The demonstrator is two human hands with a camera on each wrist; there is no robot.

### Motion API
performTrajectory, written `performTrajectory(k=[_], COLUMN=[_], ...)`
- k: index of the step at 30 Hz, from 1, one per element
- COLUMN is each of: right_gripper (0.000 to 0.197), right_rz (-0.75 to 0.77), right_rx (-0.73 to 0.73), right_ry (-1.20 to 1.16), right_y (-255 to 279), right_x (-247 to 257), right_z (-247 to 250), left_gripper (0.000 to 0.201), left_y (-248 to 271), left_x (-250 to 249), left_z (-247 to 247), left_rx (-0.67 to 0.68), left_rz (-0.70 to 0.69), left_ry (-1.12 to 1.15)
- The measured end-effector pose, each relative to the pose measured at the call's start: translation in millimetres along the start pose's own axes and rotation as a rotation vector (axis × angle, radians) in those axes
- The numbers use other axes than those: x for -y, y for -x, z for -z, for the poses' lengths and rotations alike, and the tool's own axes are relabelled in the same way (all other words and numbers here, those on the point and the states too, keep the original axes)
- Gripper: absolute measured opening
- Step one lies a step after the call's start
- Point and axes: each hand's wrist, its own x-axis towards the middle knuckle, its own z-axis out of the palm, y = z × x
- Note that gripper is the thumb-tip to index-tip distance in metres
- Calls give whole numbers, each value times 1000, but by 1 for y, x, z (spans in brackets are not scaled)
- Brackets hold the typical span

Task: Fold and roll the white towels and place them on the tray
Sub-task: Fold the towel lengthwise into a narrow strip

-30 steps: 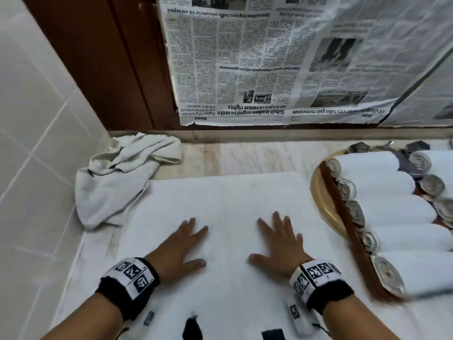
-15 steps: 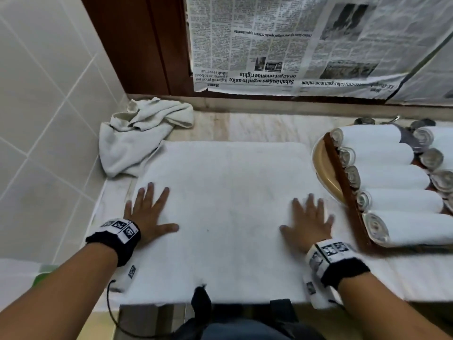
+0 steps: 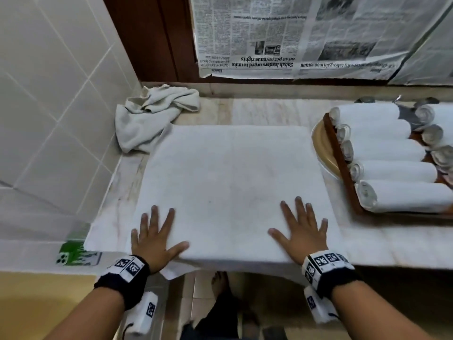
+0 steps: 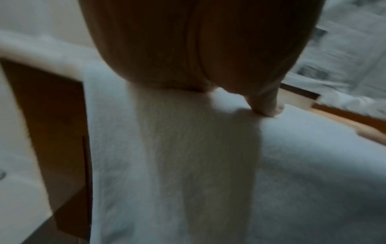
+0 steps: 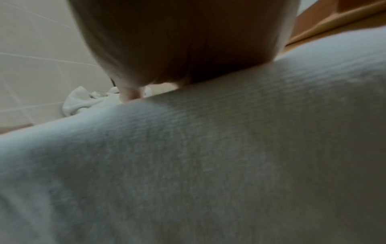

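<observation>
I'm looking down at a flat white terry towel (image 3: 232, 187) spread square on the pale marble counter (image 3: 392, 244), its near edge hanging a little over the counter's front. My left hand (image 3: 153, 238) lies palm down on the towel's near left corner, fingers straight and fanned, gripping nothing, just pressing the cloth. My right hand (image 3: 300, 231) does the same at the near right corner, flat and spread, thumb pointing inward. From the left wrist view I see the heel of the palm and the thumb tip bearing down on the white pile; the right wrist view shows the same, blurred, with the palm close over the cloth.

Off to the right sits the dark wooden tray (image 3: 343, 168), resting on a round tan plate (image 3: 323, 150). A row of rolled white towels (image 3: 382, 148) lies in it side by side, spiral ends facing left, with more rolls behind them at the frame's edge. The tray is just beside the flat towel's right edge, not touching it that I can tell.

At the far left corner, against the tiled wall (image 3: 49, 106), a crumpled off-white towel (image 3: 152, 116) lies in a heap, touching the flat one's far left corner. Newspaper sheets (image 3: 294, 38) hang upside down at the back. A green phone (image 3: 76, 253) lies on the ledge by my left wrist.
</observation>
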Motion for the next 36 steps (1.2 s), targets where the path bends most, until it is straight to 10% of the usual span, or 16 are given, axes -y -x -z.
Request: performTrajectory(k=[5,10,20,27,36], right_gripper=[75,70,69,63,72], right_rz=[-85,195,-379,-12,-195], right_rx=[-76,-30,-158,-117,-200], right_ry=[16,55,-122,-89,-107], right_y=[3,43,56,57,65], right_x=[37,50,-12,131,28], right_z=[3,-34,-34,-60,-59], left_gripper=[108,103,92,64,73], left_y=[-3,-3,-1,16,-7], left_x=[-5,-5,1,-32,53], left_z=[-1,-9,-8,-29,8], left_rx=[-42,-84,-123,-129,-77], left_rz=[10,25,-21,-315,-47], left_ry=[16,-9,42,-129,-78])
